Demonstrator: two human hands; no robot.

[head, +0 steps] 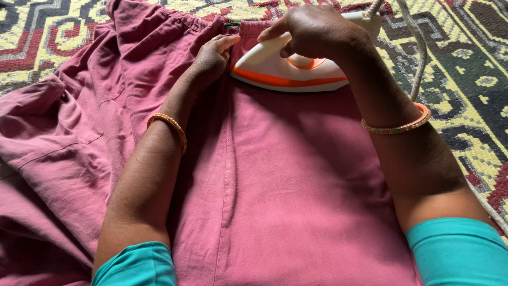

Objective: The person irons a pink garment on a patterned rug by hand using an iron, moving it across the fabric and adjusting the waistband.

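A dusty-pink cotton garment (275, 180) lies spread flat over a patterned woven rug (465, 79), filling most of the view from the centre out to 9 o'clock, where its loose side bunches into soft folds. A stitched seam runs straight down its middle, and a gathered waistband sits at 12 o'clock. The cloth under the arms looks smooth; the part toward 9 o'clock is creased. On the garment at about 12 to 1 o'clock rests a white iron (288, 71) with an orange stripe along its base and an orange dial on top, its nose pointing toward 9 o'clock. The right hand (317, 29) is closed around the iron's handle. The left hand (211, 58), fingers loosely curled, presses the fabric just beside the iron's tip, near the waistband. A pale cord (420, 58) runs from the iron's back end down toward 4 o'clock across the rug. Both wrists wear orange bangles, and teal sleeves show at 6 o'clock.
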